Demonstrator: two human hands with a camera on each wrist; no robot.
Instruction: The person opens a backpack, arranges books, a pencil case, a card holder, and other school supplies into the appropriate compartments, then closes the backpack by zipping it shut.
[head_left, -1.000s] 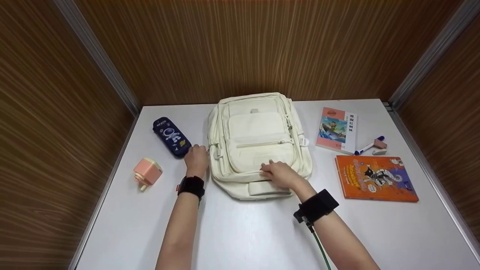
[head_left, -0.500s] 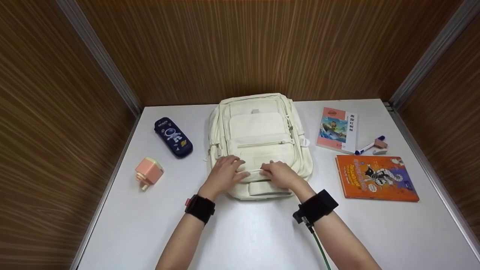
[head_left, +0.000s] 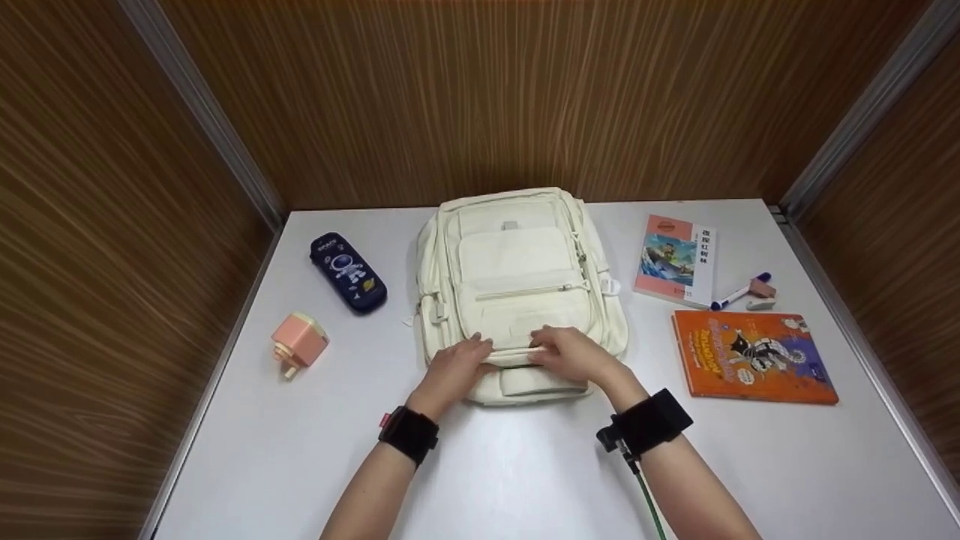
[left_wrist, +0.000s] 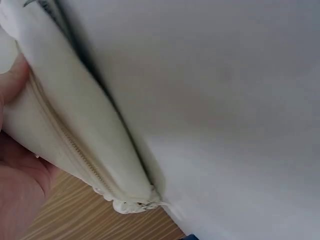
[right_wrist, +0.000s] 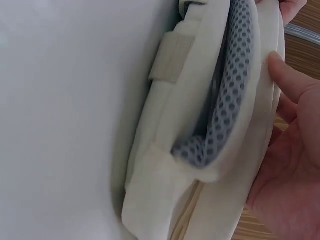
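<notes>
A cream backpack [head_left: 517, 259] lies flat on the white table with its front pockets and zips facing up. At its near edge, my left hand [head_left: 452, 373] grips the padded rim, fingers on top and thumb below. My right hand [head_left: 574, 356] holds the same edge a little to the right, in a like pinch. In the left wrist view the thumb [left_wrist: 17, 77] presses beside a long zip. The right wrist view has grey mesh padding [right_wrist: 232, 95] in a gap of the backpack, with the right thumb [right_wrist: 290, 77] on the rim.
To the left lie a dark blue astronaut pencil case [head_left: 349, 273] and a pink, cream-trimmed box-like object [head_left: 300, 341]. On the right are a pink-and-white book [head_left: 675, 259], an orange book [head_left: 754, 356], a marker [head_left: 739, 292] and small pink and white pieces [head_left: 761, 291]. Wood-grain panels enclose the table.
My left hand has come from beside the pencil case to the backpack's near edge and taken hold there. My right hand has stayed at that edge, shifting slightly, its thumb now under the rim.
</notes>
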